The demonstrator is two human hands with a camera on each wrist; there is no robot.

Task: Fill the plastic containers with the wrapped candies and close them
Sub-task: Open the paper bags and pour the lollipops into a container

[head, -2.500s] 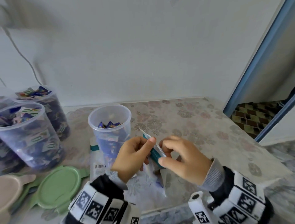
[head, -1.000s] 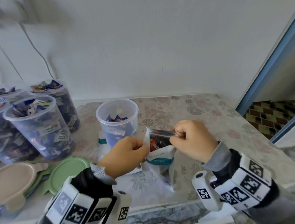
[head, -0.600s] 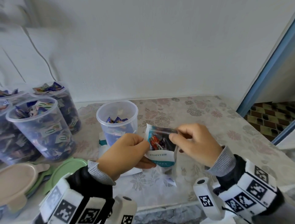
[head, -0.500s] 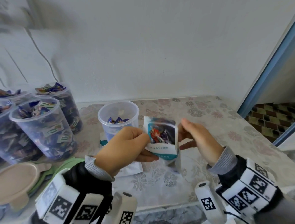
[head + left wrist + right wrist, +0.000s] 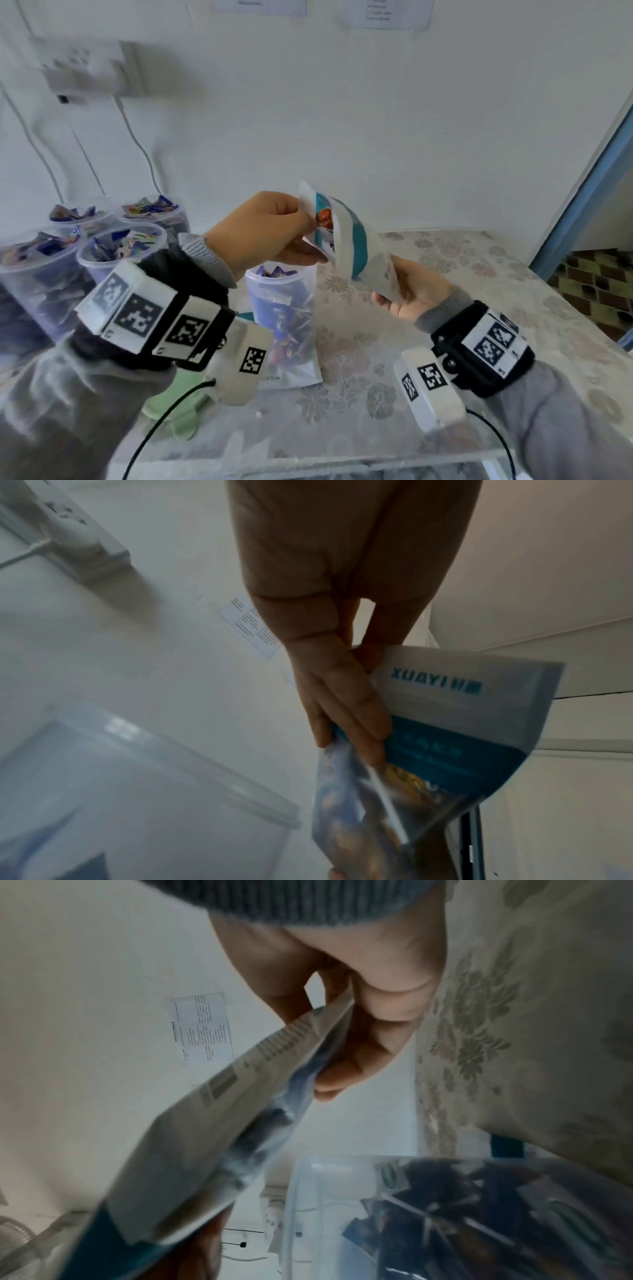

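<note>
Both our left hand and right hand pinch the candy pouch above the part-filled container; four brimful containers remain unlidded.

A white wall with taped papers backs a floral-clothed table.

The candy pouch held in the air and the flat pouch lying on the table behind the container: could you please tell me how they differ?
1. The held pouch is gripped by the left hand and right hand; the flat pouch lies untouched on the table.
2. The held pouch bulges and shows candies; the flat pouch lies flat.
3. The held pouch is tilted above the open container; the flat pouch lies partly behind it.
Both are white with teal.
</note>
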